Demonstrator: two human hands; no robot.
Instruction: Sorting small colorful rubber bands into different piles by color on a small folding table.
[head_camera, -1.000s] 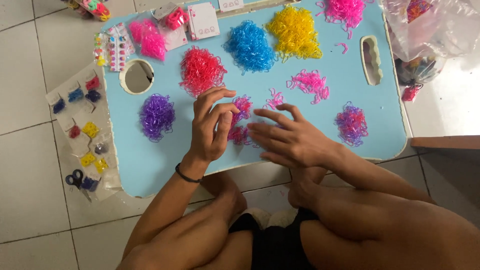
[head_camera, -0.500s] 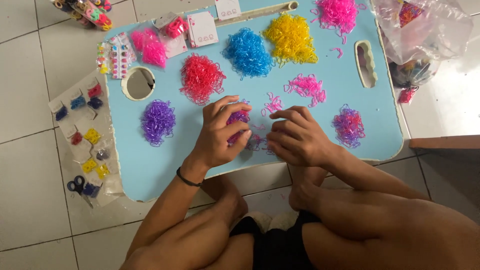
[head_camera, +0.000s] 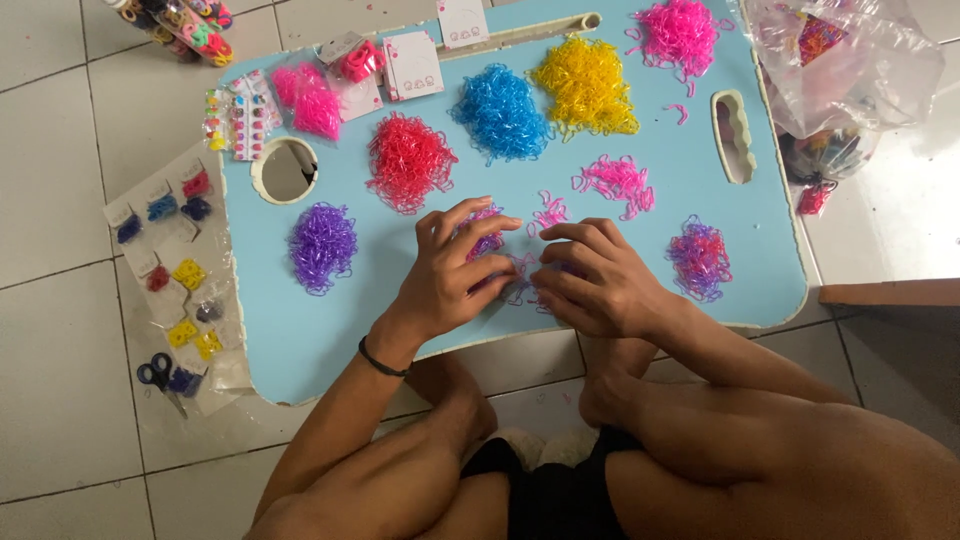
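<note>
Mixed pink and purple bands (head_camera: 520, 262) lie in a small loose heap near the middle of the near edge of the light blue surface (head_camera: 300, 340), and we find both hands resting on them. Our left hand (head_camera: 450, 275) has its fingers (head_camera: 478, 213) spread over the heap, while our right hand (head_camera: 597, 285) has its fingers (head_camera: 560, 262) curled at the heap's right side; we cannot tell whether either pinches a band. Toward the left edge sits a purple pile (head_camera: 322, 246), a red pile (head_camera: 408, 162) lies beyond the hands, and a multicoloured pile (head_camera: 699, 258) sits near the right edge.
</note>
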